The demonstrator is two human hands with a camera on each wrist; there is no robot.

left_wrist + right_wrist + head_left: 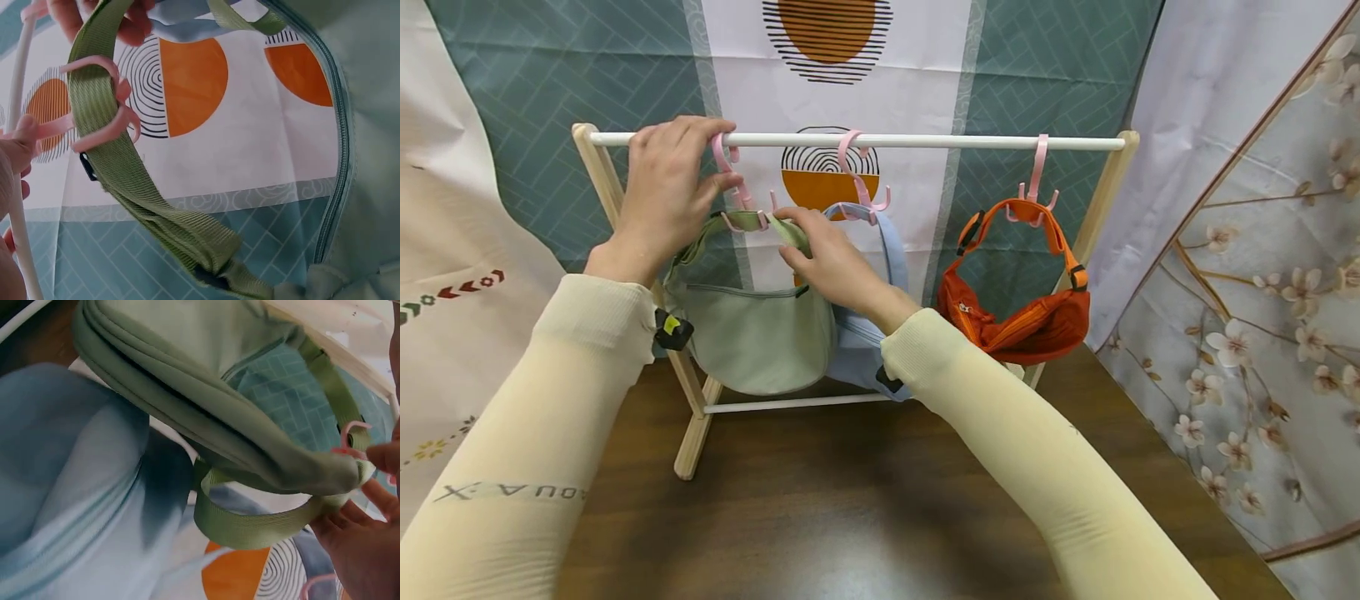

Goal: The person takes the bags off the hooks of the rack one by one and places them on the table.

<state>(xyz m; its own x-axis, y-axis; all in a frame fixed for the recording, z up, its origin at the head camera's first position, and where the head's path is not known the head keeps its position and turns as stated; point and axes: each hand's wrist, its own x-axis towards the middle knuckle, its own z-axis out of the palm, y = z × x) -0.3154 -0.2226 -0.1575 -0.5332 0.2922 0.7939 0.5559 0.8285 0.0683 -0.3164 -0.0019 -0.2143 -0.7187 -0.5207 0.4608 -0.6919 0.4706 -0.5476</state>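
A sage-green shoulder bag (760, 342) hangs by its strap from a pink hook (741, 193) at the left part of the white rail (925, 141). My left hand (668, 182) holds the top of that hook at the rail, its thumb (24, 134) against the hook's stem. With my right hand (838, 258) I pinch the green strap (250, 526) just right of the hook's prongs. In the left wrist view, the webbing (94, 100) lies in the prongs. Behind my right hand, a light-blue bag (853, 342) hangs from the middle pink hook (856, 171).
An orange-red bag (1030, 329) hangs from another pink hook (1037, 171) at the right. The rail belongs to a wooden-legged rack (694, 442) standing on a dark brown table (820, 500). Patterned curtains (1037, 75) hang close behind, with a floral one (1262, 333) at the right.
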